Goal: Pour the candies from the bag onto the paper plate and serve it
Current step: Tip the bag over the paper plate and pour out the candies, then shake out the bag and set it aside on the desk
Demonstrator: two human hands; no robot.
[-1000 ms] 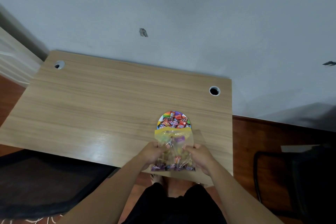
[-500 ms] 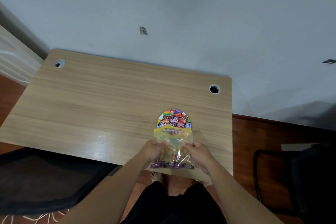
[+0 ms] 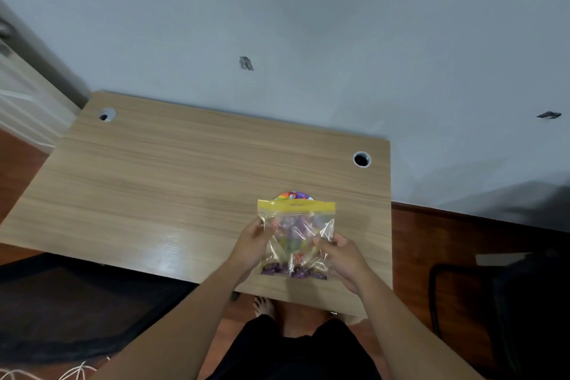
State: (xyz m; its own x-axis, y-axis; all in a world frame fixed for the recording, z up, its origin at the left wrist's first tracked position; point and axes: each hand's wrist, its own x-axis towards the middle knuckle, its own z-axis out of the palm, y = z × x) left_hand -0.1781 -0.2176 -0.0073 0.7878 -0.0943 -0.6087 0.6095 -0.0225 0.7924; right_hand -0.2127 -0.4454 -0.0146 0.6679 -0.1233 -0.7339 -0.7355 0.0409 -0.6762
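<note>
— Biggest first?
— Wooden desk (image 3: 154,182) against the wall (image 3: 277,9), cable hole (image 3: 361,159) far right.
— And the bag (image 3: 296,237)?
— Upright above the near edge, yellow strip on top, candies (image 3: 293,271) along the bottom. Pinched at its sides by left hand (image 3: 251,245) and right hand (image 3: 340,256).
— Plate (image 3: 294,195)?
— Just behind, mostly hidden.

One bag (image 3: 296,234), one plate (image 3: 295,195), two hands.

Looks like a plain home room or home office: wood-look desk (image 3: 191,182) with cable holes at 11 and 1 o'clock, bare grey wall (image 3: 308,25), reddish wood floor (image 3: 431,241), bare feet (image 3: 263,305) underneath.
</note>
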